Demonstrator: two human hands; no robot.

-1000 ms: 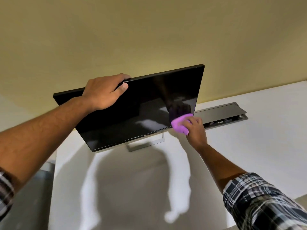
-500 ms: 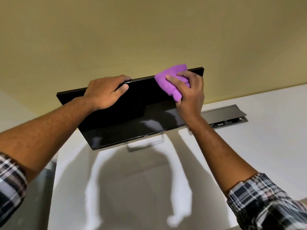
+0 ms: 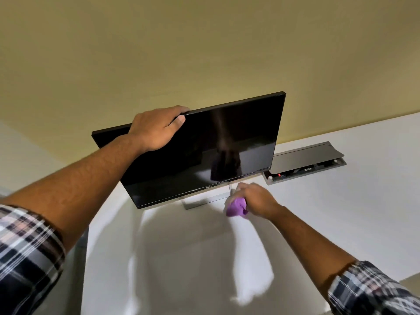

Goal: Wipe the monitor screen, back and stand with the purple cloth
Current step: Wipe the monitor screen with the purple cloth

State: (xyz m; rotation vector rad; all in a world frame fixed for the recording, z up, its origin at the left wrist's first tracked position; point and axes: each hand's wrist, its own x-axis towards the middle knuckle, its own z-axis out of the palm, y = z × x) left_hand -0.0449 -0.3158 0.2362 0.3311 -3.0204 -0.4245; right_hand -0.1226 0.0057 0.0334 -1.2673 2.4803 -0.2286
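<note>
Against a yellow wall, on the white desk (image 3: 341,223), the monitor (image 3: 227,151) stands tilted, left hand (image 3: 156,128) curled over its top edge probably to steady it, while the right hand (image 3: 252,201) clutches the bunched purple cloth (image 3: 235,208) beside the stand (image 3: 204,200), seemingly to wipe there

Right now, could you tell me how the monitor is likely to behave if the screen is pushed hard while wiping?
The monitor looks apt to tip: a wide thin panel on a slim stand. That is probably why the left hand grips its top edge. The glossy screen likely marks easily, so the purple cloth suits it.
</note>
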